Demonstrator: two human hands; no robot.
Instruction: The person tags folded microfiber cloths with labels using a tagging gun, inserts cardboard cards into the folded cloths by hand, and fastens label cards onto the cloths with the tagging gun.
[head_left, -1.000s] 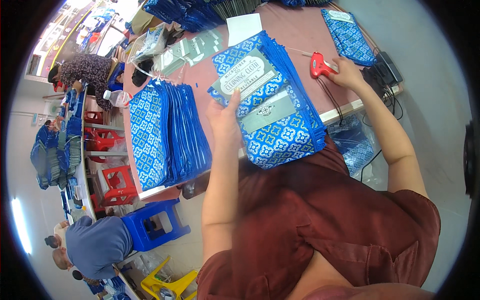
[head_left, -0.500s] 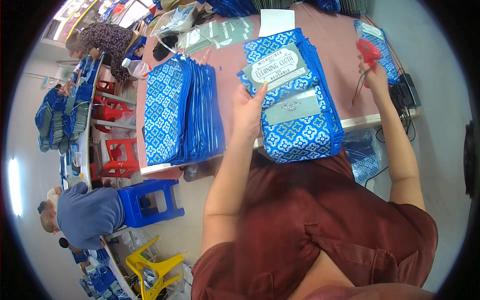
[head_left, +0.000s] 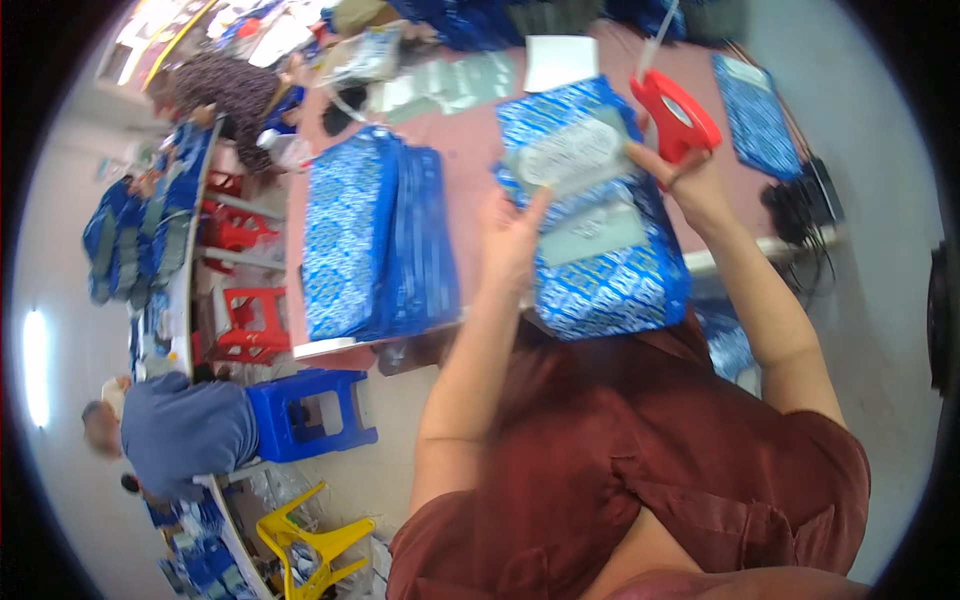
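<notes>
A stack of folded blue patterned cloths [head_left: 612,300] lies at the table's front edge, with grey paper bands on it. My left hand [head_left: 512,235] pinches the upper cloth and its grey label card [head_left: 565,155] by their left edge. In my right hand [head_left: 690,190] is a red tagging gun [head_left: 678,115] with a pale plastic strip rising from its top. The thumb and a finger of that hand reach the card's right edge. Motion blurs the card and the fingers; the gun's needle cannot be made out.
A second upright pile of blue cloths [head_left: 345,240] stands to the left. Grey cards [head_left: 440,85] and a white sheet [head_left: 562,63] lie farther back. Another patterned cloth [head_left: 755,115] is at the right, near a black box with cables [head_left: 822,195]. Co-workers and stools [head_left: 305,415] are at the left.
My right hand has brought the red tagging gun leftward from the table's right side to the label card. My left hand still grips the cloth and card. The view has shifted slightly.
</notes>
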